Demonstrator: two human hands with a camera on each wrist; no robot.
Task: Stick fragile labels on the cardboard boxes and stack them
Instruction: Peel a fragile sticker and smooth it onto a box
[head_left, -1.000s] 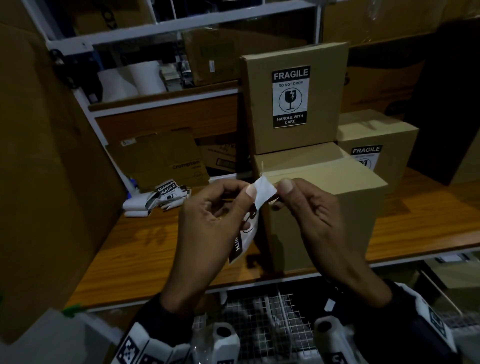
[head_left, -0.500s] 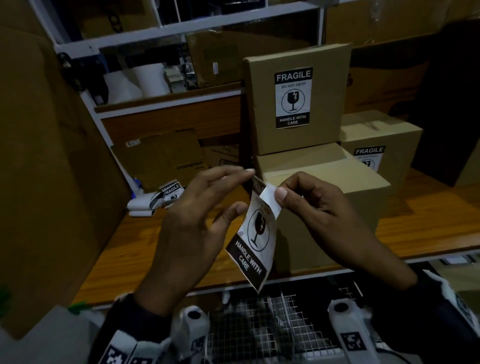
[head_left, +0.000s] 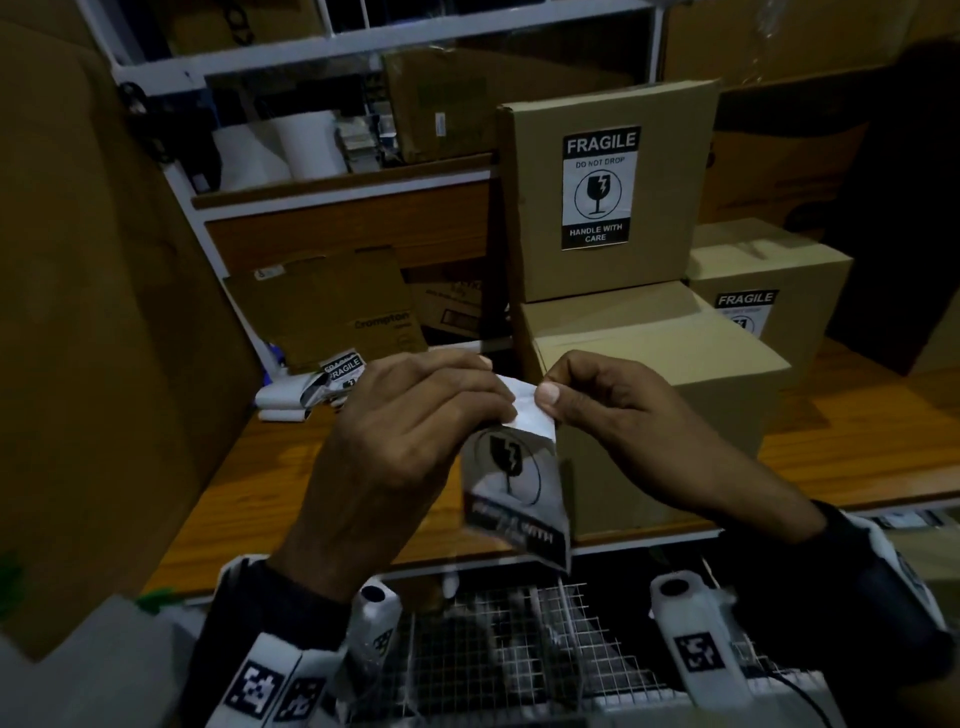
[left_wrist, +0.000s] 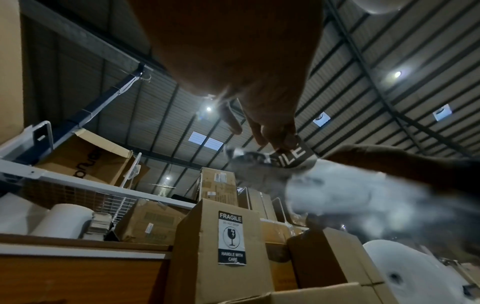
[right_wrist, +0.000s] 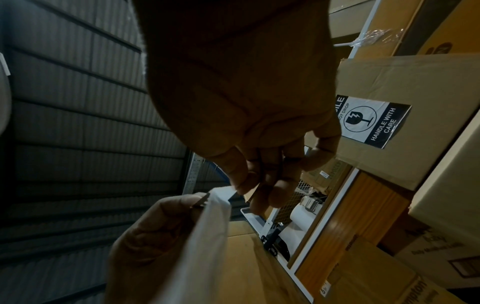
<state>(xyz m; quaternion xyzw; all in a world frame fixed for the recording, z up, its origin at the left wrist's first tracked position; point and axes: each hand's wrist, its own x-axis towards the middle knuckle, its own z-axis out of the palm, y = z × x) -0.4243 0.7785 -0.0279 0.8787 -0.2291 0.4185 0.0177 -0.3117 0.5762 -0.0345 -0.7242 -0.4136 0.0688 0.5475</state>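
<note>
Both hands hold one black-and-white fragile label (head_left: 511, 480) in the air in front of the plain cardboard box (head_left: 670, 374). My left hand (head_left: 410, 431) pinches the label's top edge (left_wrist: 288, 156). My right hand (head_left: 597, 395) pinches its white backing corner (head_left: 527, 410) (right_wrist: 221, 193), which is folded away from the printed side. The label hangs down, blurred at its lower end. A labelled box (head_left: 602, 192) stands on the plain box. Another labelled box (head_left: 763, 296) sits behind to the right.
A small pile of spare labels and white backing strips (head_left: 317, 384) lies on the wooden shelf (head_left: 260, 488) to the left. Flattened cartons (head_left: 332, 306) and white rolls (head_left: 280, 148) fill the back. A wire basket (head_left: 519, 660) is below the shelf edge.
The label swung from edge-on to face me, then the left hand's fingers closed over its top again. The right hand keeps its pinch on the white corner, now pulled further down.
</note>
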